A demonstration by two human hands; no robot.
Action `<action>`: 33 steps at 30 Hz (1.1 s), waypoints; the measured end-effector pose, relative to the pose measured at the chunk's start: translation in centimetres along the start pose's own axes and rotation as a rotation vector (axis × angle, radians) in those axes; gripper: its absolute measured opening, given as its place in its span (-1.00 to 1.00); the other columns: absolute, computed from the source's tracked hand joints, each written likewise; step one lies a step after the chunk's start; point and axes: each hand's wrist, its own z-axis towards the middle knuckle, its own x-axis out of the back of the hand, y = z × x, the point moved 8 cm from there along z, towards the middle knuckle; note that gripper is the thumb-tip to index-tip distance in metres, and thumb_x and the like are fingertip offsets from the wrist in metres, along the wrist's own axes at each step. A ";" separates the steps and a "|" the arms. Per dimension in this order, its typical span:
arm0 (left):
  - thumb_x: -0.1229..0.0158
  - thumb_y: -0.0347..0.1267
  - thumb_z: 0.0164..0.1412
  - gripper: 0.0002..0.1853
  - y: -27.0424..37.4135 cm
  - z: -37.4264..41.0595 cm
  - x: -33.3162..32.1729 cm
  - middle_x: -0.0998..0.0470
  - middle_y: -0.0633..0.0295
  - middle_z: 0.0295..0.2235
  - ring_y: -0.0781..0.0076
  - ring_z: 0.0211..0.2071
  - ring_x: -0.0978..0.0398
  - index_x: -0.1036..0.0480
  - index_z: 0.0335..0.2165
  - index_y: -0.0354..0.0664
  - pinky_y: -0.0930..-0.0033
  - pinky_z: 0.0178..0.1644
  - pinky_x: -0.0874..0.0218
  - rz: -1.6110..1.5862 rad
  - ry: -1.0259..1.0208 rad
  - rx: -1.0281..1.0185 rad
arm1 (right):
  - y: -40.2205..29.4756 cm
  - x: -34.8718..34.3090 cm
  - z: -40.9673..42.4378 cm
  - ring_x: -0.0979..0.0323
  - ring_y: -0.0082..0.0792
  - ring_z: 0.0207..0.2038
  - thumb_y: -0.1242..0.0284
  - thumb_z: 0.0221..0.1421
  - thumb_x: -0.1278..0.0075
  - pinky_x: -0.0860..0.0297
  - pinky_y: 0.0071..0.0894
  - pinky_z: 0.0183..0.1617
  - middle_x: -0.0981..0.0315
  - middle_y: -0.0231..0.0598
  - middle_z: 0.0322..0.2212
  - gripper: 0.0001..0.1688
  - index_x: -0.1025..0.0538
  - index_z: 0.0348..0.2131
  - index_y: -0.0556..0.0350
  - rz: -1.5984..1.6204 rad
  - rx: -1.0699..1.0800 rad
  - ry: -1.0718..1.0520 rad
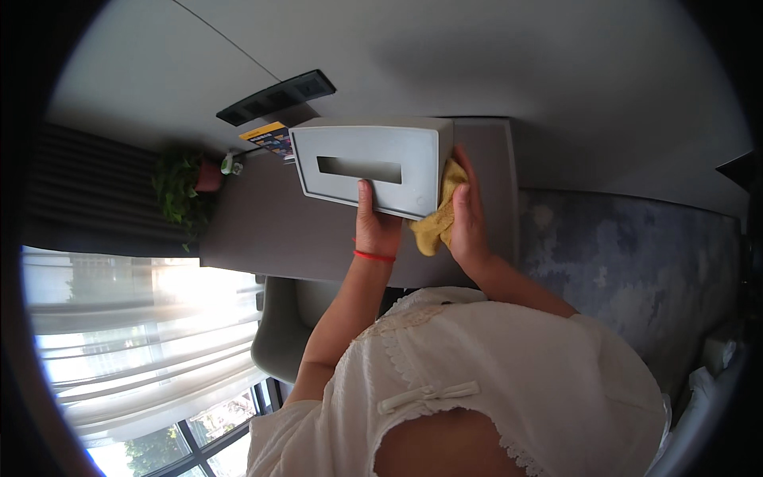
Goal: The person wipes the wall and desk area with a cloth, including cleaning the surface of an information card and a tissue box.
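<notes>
A light grey tissue box (351, 140) with a long slot is held up over the desk, its slotted face turned towards me. My left hand (378, 229) grips its lower edge, the thumb lying on the face just below the slot and the fingers hidden underneath. In my right hand (470, 220) is a bunched yellow cloth (438, 229), pressed against the box's right end. Part of the cloth hangs below the box's lower right corner.
Beneath the box is the grey-brown desk (268, 220). A potted plant (182, 179), a small white bottle (227, 163) and a printed card (271, 140) stand at its far left. A dark socket panel (277, 96) is on the wall. A chair (286, 334) is at the desk's near side.
</notes>
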 end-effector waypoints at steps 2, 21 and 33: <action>-0.14 0.01 0.18 -0.31 0.5 0.1 0.6 -0.31 0.31 0.12 0.29 0.17 -0.21 -0.20 0.15 -0.08 0.14 0.29 0.01 0.047 -0.081 -0.016 | 0.2 -0.2 -0.3 0.04 -0.27 0.30 0.08 0.36 0.37 0.04 -0.34 0.33 0.04 -0.06 0.26 -0.29 -0.03 0.27 0.19 -0.048 -0.009 0.001; -0.47 -0.16 -0.16 -0.10 3.5 -0.1 2.6 -0.41 0.20 0.02 0.34 0.08 -0.32 -0.26 0.12 -0.25 0.31 0.15 -0.14 0.758 -0.377 0.235 | -4.0 -2.0 11.2 -0.43 -0.39 0.00 0.50 0.30 0.22 -0.30 -0.42 0.12 -0.47 -0.17 -0.05 -0.66 -0.42 0.03 0.15 -0.491 0.134 -0.181; -0.52 -0.54 -0.48 0.25 5.4 0.1 -0.1 -0.36 0.22 0.09 0.35 0.13 -0.27 -0.06 0.27 -0.17 0.30 0.25 0.00 0.934 -0.465 -0.031 | -6.0 -5.3 7.9 -0.46 -0.15 -0.28 0.48 0.22 0.07 -0.36 -0.35 -0.16 -0.51 -0.13 -0.32 -0.75 -0.47 -0.11 0.15 -0.719 0.264 -0.634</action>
